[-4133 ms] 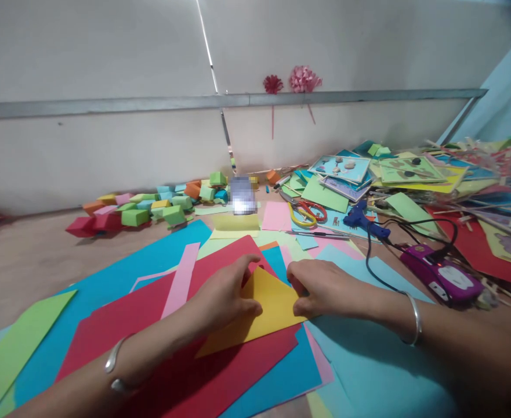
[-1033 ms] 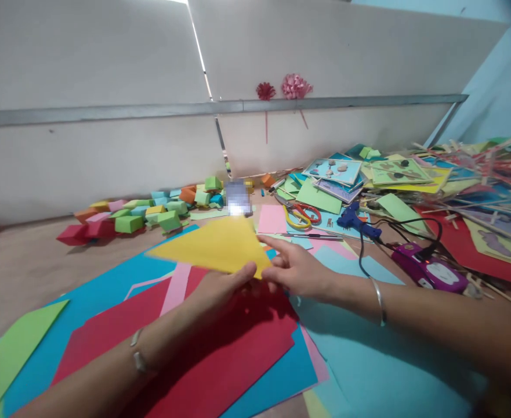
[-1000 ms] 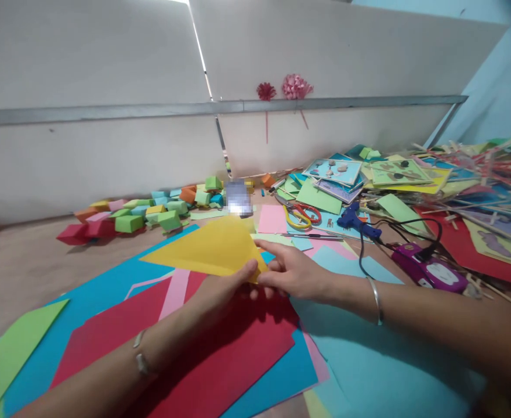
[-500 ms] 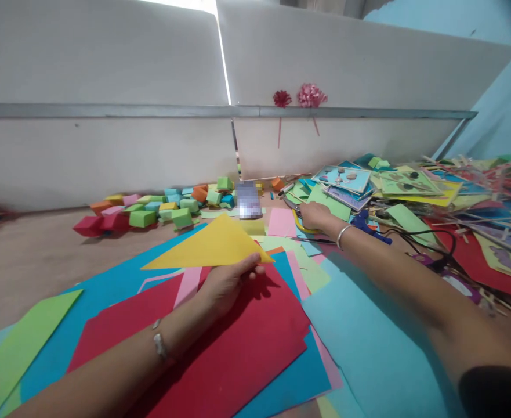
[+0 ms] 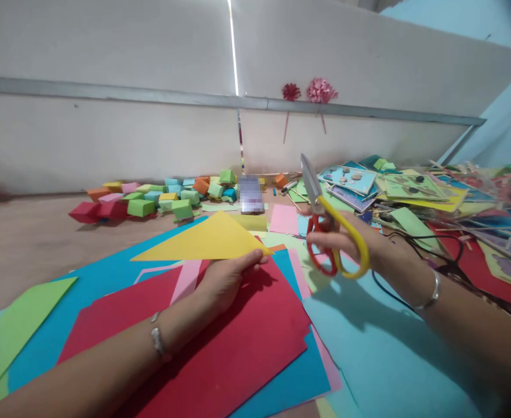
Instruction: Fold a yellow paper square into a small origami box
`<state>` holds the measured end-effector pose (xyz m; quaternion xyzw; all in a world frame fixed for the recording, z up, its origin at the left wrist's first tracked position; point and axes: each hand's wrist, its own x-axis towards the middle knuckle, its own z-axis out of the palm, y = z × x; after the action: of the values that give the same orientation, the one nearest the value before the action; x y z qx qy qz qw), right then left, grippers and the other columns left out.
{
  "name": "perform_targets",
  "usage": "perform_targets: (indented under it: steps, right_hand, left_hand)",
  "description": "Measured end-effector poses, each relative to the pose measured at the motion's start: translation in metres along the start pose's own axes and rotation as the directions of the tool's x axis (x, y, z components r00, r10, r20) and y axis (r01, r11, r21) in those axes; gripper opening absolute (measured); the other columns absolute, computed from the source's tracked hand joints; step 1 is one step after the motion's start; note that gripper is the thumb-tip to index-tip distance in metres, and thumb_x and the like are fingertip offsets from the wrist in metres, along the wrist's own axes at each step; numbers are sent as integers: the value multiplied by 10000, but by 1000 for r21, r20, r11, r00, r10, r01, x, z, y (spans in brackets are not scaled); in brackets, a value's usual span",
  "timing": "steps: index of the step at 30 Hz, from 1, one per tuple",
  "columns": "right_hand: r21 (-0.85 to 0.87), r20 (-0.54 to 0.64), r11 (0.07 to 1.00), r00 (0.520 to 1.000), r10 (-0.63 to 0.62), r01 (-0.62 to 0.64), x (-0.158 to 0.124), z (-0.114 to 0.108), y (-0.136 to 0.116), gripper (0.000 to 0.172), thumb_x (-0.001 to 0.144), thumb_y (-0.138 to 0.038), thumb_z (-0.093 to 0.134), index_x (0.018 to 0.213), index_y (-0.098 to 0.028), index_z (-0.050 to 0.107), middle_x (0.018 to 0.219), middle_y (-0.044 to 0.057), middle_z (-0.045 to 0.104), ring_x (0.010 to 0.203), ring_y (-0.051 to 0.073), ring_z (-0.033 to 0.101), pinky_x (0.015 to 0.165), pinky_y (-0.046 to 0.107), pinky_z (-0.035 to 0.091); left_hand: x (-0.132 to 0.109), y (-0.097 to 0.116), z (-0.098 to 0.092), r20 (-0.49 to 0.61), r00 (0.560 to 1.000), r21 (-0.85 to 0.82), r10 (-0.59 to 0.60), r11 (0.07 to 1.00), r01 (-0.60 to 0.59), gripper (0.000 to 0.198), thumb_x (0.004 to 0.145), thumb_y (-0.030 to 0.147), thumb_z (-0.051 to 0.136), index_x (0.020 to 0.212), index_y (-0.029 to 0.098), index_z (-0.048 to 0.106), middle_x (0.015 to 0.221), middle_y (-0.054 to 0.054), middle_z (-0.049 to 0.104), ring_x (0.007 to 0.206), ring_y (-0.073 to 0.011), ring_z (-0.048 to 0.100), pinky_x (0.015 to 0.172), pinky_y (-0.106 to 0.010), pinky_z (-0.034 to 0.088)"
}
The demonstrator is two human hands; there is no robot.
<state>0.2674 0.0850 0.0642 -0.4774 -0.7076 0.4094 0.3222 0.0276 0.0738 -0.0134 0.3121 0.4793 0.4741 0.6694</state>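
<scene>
Pinched by its right corner, a yellow paper triangle is in my left hand, above a stack of red paper. My right hand is closed on a pair of scissors with one red and one yellow handle, blades pointing up. The scissors are in the air to the right of the triangle and apart from it. Under the red sheets lie blue paper and pink strips. Light blue paper spreads below my right arm.
Folded paper cubes in several colours line the floor by the white panel. Decorated cards and sticks pile up at right, with a black cable nearby. A light green sheet lies at left. Two ribbon flowers hang on the rail.
My right hand has picked up the scissors from among the paper scraps and brought them up and nearer to me. My left hand still holds the yellow triangle, nearly unmoved.
</scene>
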Motion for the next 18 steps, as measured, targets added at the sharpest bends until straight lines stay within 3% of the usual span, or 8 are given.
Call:
perform_targets:
  steps: [3, 4, 6, 8, 10, 14, 18]
  right_hand:
    - [17, 204, 1000, 979, -21, 18, -22, 16, -4, 256, 920, -386, 582, 1075, -184, 612, 773, 34, 652, 641, 169, 627, 618, 300, 528]
    - [-18, 219, 999, 975, -40, 45, -25, 19, -4, 230, 930, -356, 558, 1072, -186, 618, 790, 41, 658, 679, 181, 639, 648, 312, 533]
    - [-149, 160, 978, 979, -122, 146, -27, 25, -1, 252, 888, -281, 595, 1120, -192, 630, 907, 70, 673, 837, 219, 654, 750, 345, 536]
    - [-338, 29, 915, 974, -226, 222, -26, 30, 6, 394, 819, -199, 649, 1212, -200, 628, 1060, 106, 650, 1006, 258, 616, 848, 381, 513]
    - [-483, -62, 853, 963, -261, 200, -24, 37, 17, 516, 781, -140, 664, 1291, -199, 607, 1106, 126, 619, 1041, 277, 580, 855, 397, 495]
    - [-494, -68, 861, 982, -177, 121, -26, 52, 34, 508, 800, -132, 659, 1298, -222, 608, 984, 89, 619, 873, 231, 573, 743, 339, 469]
    - [-469, -26, 873, 986, -167, 135, -31, 62, 39, 491, 823, -135, 630, 1296, -259, 599, 985, 79, 617, 875, 227, 557, 747, 334, 440]
  left_hand:
    - [-4, 5, 3, -25, 999, -41, 39, 998, -40, 291, 586, 296, 893, 780, 130, 753, 724, -31, 727, 629, -173, 674, 587, -287, 566]
    - [-4, 6, 3, -31, 999, -57, 38, 998, -39, 286, 582, 288, 897, 768, 131, 748, 717, -25, 721, 615, -162, 665, 570, -272, 556]
    - [-3, 7, 2, -15, 1000, -83, 22, 996, -23, 278, 586, 289, 897, 758, 135, 741, 704, -20, 713, 589, -152, 657, 543, -256, 536]
    - [-2, 6, 0, 23, 1000, -90, 6, 996, -3, 291, 597, 313, 892, 777, 139, 745, 731, -33, 727, 579, -167, 666, 530, -268, 528]
    - [0, 4, -3, 23, 1000, -85, 14, 996, -12, 297, 613, 332, 886, 792, 137, 752, 760, -50, 741, 585, -174, 672, 535, -274, 526]
    - [0, 1, -3, -25, 996, -80, 87, 993, -89, 258, 629, 287, 881, 777, 115, 759, 791, -77, 753, 719, -171, 684, 646, -241, 537]
    - [-5, 1, 3, -25, 985, -125, 168, 977, -170, 258, 536, 175, 880, 753, 142, 745, 792, -41, 742, 788, -181, 671, 714, -249, 544]
